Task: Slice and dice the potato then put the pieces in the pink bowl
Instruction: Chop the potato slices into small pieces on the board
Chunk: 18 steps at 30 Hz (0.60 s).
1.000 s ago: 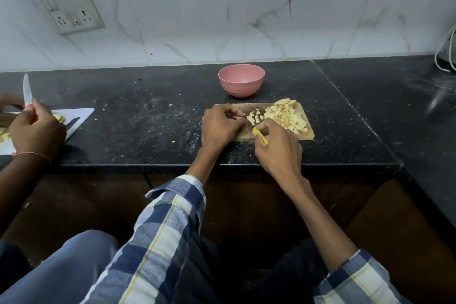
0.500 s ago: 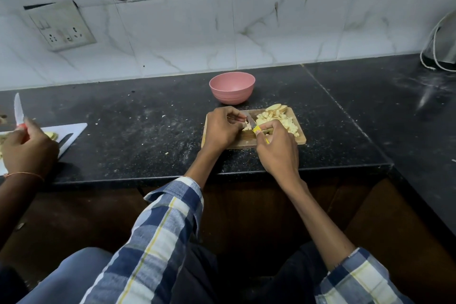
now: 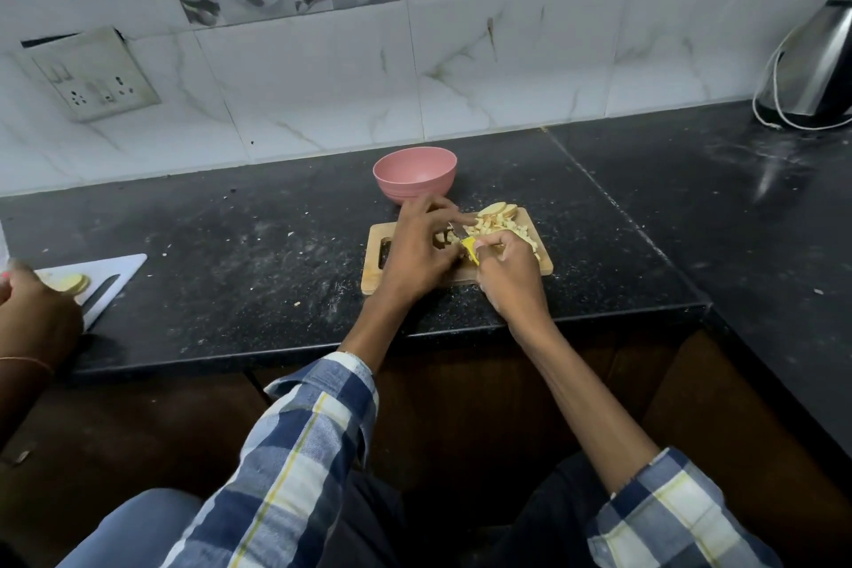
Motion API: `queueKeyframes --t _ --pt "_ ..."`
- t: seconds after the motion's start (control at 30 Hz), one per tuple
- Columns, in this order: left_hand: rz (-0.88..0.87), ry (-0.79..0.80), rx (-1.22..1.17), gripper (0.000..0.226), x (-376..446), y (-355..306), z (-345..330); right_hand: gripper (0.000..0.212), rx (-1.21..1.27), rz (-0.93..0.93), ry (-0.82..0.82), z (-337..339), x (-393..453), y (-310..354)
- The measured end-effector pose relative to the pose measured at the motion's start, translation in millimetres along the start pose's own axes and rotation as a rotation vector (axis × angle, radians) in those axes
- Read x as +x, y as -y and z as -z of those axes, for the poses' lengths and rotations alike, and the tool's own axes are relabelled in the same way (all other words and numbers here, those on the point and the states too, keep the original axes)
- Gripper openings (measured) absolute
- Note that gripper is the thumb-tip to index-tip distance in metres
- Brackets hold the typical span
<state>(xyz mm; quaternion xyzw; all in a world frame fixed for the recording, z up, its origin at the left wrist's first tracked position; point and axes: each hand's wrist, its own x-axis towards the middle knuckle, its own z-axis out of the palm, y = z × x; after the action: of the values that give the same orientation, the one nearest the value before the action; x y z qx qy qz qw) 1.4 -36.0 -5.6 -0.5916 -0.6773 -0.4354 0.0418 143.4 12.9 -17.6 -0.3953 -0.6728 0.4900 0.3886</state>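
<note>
From my remote seat I see the wooden cutting board (image 3: 544,265) on the black counter, with the pink bowl (image 3: 415,173) just behind its far edge and nothing visible inside it. On the board, my right hand (image 3: 509,274) is clenched around the yellow-handled knife (image 3: 469,247), while my left hand (image 3: 417,251) reaches with fingers loosely spread over the potato pieces (image 3: 500,224) (whole slices sit at the board's far corner). Well to the board's left, another person's hand (image 3: 34,318) rests by a white board (image 3: 117,274).

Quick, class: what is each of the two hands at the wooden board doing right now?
Left hand: fingers spread, resting on the potato pieces.
Right hand: closed on the yellow-handled knife.
</note>
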Motion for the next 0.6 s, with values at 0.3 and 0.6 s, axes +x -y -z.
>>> queueKeyframes --t 0.3,0.6 --pt "-0.076 0.024 0.207 0.024 10.3 -7.3 -2.8 0.015 0.102 -0.23 0.103 32.6 11.4 21.5" --pt "0.026 -0.007 0.247 0.015 16.3 -5.2 -10.4 0.018 -0.106 -0.226 0.113 90.6 32.3 34.7"
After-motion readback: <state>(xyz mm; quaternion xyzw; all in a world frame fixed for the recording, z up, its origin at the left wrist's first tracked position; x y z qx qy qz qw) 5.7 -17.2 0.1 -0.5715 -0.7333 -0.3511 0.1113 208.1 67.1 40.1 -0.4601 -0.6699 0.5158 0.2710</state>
